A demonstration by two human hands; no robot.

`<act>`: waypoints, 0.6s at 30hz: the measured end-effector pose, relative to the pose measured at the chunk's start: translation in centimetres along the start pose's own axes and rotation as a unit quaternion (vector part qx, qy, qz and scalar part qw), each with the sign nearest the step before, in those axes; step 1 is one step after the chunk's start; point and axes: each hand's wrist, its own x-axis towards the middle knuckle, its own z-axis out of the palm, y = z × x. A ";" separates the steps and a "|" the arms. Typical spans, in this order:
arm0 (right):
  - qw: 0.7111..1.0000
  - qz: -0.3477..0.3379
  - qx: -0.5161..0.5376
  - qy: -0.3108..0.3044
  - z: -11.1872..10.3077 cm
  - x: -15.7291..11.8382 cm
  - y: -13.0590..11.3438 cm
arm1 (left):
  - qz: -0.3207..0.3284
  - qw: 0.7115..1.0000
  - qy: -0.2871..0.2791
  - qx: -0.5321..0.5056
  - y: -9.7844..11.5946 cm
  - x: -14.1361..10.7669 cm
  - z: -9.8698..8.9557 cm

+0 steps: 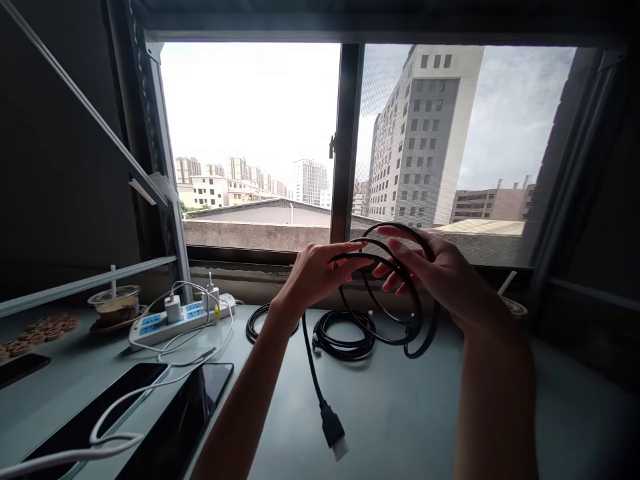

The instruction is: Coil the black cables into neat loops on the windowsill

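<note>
Loose loops of a black cable hang in the air between my two hands, above the table. My left hand grips the cable at the left side of the loops, thumb and fingers closed around it. From that hand one end of the cable dangles down to a black plug with a pale metal tip. On the right, my right hand holds the upper part of the loops between thumb and fingers, its fingers partly spread behind the cable.
Two coiled black cables lie on the table behind the hands. At the left are a power strip with white chargers, a white cord, dark flat devices and a drink cup. A window stands behind.
</note>
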 end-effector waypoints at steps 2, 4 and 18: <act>1.000 0.006 0.002 -0.014 0.3 -0.2 -0.2 | 0.009 1.000 -0.018 0.001 0.5 -0.1 0.4; 1.000 0.012 -0.006 -0.009 0.4 -0.3 -0.3 | 0.016 0.999 -0.038 0.008 1.0 -0.2 0.8; 0.980 0.034 -0.132 0.143 -2.4 -0.1 0.9 | 0.068 0.992 -0.069 0.077 2.6 -0.8 3.2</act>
